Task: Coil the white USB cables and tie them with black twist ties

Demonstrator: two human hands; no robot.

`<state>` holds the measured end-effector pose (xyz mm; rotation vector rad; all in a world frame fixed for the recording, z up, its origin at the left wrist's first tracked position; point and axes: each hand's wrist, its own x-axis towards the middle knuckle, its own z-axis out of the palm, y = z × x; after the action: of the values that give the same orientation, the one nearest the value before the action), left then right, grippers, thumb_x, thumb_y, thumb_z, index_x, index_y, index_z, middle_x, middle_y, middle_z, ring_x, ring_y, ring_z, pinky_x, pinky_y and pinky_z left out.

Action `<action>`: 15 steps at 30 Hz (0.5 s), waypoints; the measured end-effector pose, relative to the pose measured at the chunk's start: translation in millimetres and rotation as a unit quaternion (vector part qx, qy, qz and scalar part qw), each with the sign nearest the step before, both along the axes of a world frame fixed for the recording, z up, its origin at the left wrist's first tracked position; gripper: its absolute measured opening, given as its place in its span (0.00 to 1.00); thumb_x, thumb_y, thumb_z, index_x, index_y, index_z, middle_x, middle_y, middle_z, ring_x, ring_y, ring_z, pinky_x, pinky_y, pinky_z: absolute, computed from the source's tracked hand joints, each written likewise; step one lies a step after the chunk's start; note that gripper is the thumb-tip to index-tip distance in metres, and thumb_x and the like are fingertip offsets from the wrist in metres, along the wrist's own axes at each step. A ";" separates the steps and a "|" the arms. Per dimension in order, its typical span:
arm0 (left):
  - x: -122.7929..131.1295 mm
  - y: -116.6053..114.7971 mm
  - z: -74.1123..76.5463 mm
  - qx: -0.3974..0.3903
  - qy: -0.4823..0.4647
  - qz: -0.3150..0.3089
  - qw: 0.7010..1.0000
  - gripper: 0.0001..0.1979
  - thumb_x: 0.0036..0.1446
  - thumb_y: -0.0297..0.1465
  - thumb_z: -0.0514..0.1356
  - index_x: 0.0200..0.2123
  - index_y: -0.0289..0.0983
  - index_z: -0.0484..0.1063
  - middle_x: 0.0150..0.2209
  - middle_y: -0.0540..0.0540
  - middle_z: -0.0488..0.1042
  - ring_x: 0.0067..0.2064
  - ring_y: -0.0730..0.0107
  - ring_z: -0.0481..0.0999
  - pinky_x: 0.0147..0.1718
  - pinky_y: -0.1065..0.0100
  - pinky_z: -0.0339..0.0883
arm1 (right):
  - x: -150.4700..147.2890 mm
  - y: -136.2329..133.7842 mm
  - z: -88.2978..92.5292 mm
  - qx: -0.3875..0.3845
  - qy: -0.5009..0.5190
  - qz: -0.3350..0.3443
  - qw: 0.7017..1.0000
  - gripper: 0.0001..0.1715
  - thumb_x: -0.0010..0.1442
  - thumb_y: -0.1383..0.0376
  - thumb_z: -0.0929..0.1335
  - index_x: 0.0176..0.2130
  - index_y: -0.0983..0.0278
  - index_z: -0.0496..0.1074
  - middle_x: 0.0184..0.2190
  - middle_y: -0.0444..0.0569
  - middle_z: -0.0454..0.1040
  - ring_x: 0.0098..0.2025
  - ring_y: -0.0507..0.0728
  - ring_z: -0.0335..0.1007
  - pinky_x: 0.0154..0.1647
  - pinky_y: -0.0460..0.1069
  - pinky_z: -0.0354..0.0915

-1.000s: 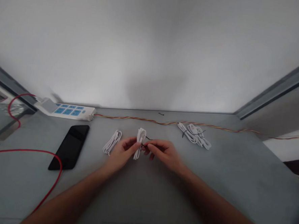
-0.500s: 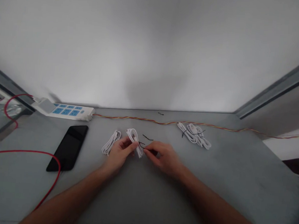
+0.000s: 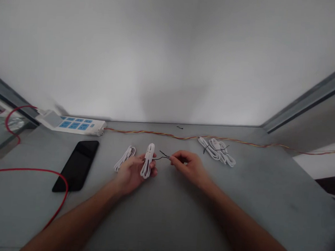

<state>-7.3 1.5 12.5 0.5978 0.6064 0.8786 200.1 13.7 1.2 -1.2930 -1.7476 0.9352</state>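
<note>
A coiled white cable rests in my left hand, whose fingers are curled up behind and around it. From the coil a thin black twist tie runs out to the right. My right hand pinches the far end of that tie between thumb and fingertips. Beside the left hand lies another coiled white cable, partly covered by the hand. A second short black tie shows just behind the held one, near the right fingertips.
Tied white cable bundles lie to the right, against a twisted red-yellow wire crossing the table. A power strip, a black phone and a red cable are at left. Another black tie lies by the wall.
My left hand has turned palm-up, and the coil now stands more upright in it. My right hand has moved right and slightly away from me, drawing the twist tie out straighter.
</note>
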 end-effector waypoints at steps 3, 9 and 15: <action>-1.7 1.4 2.3 -0.011 -0.025 0.002 1.000 0.17 0.48 0.42 0.62 0.34 0.33 0.71 0.21 0.54 0.61 0.20 0.78 0.62 0.23 0.72 0.59 | 4.1 0.6 2.0 0.034 -0.040 -0.022 0.998 0.11 0.55 0.60 0.66 0.25 0.63 0.70 0.20 0.44 0.70 0.22 0.51 0.62 0.23 0.46 0.58; 1.9 3.1 -8.5 0.110 0.222 0.195 0.949 0.16 0.47 0.36 0.67 0.37 0.37 0.69 0.16 0.60 0.57 0.16 0.83 0.53 0.16 0.77 0.47 | 11.9 3.1 4.7 0.087 -0.038 -0.061 0.994 0.11 0.55 0.62 0.66 0.24 0.63 0.69 0.18 0.43 0.69 0.22 0.51 0.63 0.24 0.46 0.59; 0.5 -2.3 -6.5 0.194 0.466 0.180 0.844 0.15 0.51 0.42 0.63 0.28 0.35 0.73 0.18 0.53 0.68 0.18 0.77 0.64 0.18 0.73 0.55 | 6.4 -4.0 9.9 0.118 -0.027 -0.026 0.992 0.11 0.55 0.63 0.66 0.23 0.62 0.69 0.19 0.43 0.69 0.22 0.51 0.63 0.24 0.46 0.60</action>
<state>-6.8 -0.9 6.0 1.3385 1.4785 1.0484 206.4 9.7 11.1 -1.2118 -1.7963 0.6474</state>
